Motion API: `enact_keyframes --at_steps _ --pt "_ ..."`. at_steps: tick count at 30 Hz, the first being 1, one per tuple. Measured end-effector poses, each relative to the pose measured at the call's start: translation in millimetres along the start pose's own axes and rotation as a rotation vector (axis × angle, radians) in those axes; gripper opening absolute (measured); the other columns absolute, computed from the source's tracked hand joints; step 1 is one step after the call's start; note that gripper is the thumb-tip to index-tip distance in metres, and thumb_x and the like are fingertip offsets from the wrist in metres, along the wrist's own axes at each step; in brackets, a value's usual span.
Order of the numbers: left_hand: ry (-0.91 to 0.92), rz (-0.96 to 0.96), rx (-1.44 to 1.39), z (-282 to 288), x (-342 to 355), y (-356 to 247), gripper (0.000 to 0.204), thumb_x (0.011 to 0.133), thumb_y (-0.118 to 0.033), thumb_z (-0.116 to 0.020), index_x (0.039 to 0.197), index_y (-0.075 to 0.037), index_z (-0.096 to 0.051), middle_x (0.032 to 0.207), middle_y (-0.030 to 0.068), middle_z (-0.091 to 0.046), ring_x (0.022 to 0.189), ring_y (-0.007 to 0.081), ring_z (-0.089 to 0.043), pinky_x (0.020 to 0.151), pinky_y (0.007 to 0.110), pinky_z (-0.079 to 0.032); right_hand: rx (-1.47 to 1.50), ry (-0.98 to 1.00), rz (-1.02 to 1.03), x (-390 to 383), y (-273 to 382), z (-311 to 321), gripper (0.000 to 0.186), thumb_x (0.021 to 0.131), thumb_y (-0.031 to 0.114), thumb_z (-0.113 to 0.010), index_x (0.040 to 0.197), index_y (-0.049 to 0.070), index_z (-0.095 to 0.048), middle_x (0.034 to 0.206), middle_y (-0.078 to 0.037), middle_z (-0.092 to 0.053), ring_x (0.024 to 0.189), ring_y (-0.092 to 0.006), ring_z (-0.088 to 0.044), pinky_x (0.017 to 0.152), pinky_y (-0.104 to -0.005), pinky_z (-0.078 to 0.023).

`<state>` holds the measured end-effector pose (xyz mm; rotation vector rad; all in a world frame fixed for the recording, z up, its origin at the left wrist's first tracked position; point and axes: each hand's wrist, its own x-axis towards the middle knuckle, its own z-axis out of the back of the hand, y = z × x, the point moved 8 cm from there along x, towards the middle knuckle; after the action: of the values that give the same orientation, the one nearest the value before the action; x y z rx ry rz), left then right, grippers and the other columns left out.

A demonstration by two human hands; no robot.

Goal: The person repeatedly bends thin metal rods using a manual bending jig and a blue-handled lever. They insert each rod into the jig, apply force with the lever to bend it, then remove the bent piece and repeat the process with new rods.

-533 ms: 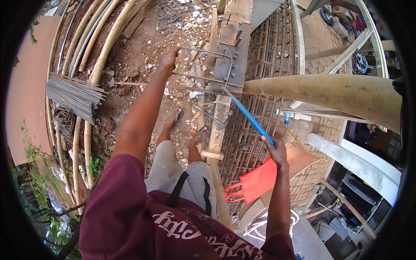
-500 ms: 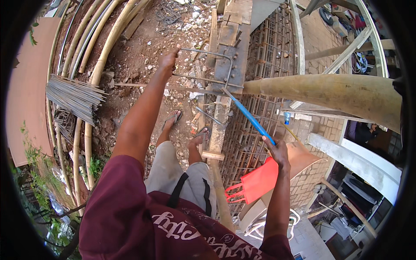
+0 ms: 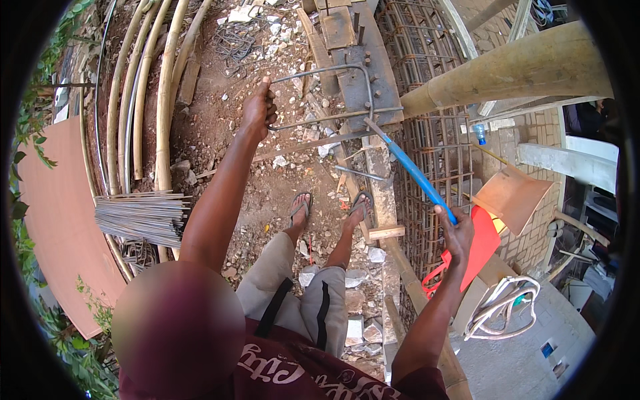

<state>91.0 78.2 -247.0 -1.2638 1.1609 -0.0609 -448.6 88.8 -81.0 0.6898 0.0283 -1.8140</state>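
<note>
My left hand (image 3: 259, 110) is closed on a thin steel rod (image 3: 327, 69) bent into a rectangular loop. The loop's far side lies over a dark metal plate (image 3: 385, 93) with upright pegs, fixed on a timber beam. In my right hand (image 3: 457, 235) is a blue-handled bending bar (image 3: 420, 175), held near its lower end. The bar slants up and left, its bare metal tip meeting the rod's corner beside the plate's near edge. A short loose rod (image 3: 360, 174) lies across the timber, nearer to me.
A long rebar cage (image 3: 427, 87) runs right of the beam, under a thick bamboo pole (image 3: 507, 70). Cut rods (image 3: 141, 217) are stacked at left by bamboo poles (image 3: 165, 100). A red bag (image 3: 477, 250) and coiled hose (image 3: 505, 307) lie right. Rubble covers the ground.
The view has turned, so the plate and bending bar appear farther right. Both hands keep their hold, and the bar's tip stays at the rod's corner.
</note>
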Motion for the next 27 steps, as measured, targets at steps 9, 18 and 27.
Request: enact_keyframes --at_steps 9,18,27 --pt "-0.05 0.031 0.017 -2 -5 -4 0.046 0.102 -0.052 -0.072 0.084 -0.015 -0.054 0.059 -0.0098 -0.033 0.045 0.006 -0.026 0.04 0.027 -0.02 0.324 0.142 -0.052 -79 -63 -131 0.061 0.102 0.06 -0.068 0.085 0.001 -0.072 0.061 -0.004 -0.054 0.059 -0.0143 -0.047 0.058 -0.0376 -0.041" --pt "-0.084 0.024 0.028 2 -6 -3 0.044 0.104 -0.05 -0.07 0.084 -0.014 -0.055 0.057 -0.0094 -0.036 0.045 0.0059 -0.026 0.04 0.027 -0.02 0.429 0.811 -0.033 -67 -36 -129 0.045 0.098 0.043 -0.082 0.078 0.005 -0.069 0.055 0.002 -0.054 0.045 -0.0075 -0.053 0.045 -0.0286 -0.043" --pt "-0.085 0.011 0.012 -3 -11 -2 0.044 0.105 -0.054 -0.068 0.084 -0.018 -0.053 0.062 -0.0091 -0.036 0.047 0.0041 -0.025 0.038 0.024 -0.016 0.819 0.788 0.049 -106 -49 -220 0.046 0.101 0.03 -0.079 0.067 0.006 -0.059 0.056 0.003 -0.054 0.051 -0.0048 -0.051 0.047 -0.0272 -0.04"
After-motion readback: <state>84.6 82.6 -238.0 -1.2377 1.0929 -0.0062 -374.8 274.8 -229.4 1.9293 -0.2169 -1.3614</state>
